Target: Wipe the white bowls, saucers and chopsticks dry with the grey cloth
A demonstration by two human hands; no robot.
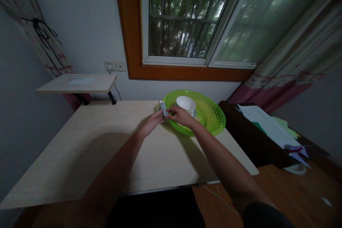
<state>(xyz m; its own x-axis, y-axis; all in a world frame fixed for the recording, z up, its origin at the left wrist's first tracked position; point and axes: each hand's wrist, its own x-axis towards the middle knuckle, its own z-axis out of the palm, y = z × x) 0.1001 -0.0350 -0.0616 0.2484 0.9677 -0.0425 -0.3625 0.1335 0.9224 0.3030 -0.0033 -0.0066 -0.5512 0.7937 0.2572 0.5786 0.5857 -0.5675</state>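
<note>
A small grey roll (163, 108), which looks like folded cloth, is at the left rim of a green plastic basket (213, 125). My left hand (153, 124) grips it from the left with closed fingers. From the right, my right hand (181, 117) reaches over the basket's rim and pinches the same roll between thumb and fingers. Inside the basket, just beyond my right hand, sit stacked white bowls (186, 103), seemingly on a plate. Light-coloured chopsticks (198, 118) lie beside them, partly hidden by my right hand.
The basket stands at the right back of a pale wooden table (107, 164). A small raised shelf (56, 84) bearing a paper is at the back left. To the right, a dark brown piece of furniture (240, 133) carries papers (267, 124). A window is behind the table.
</note>
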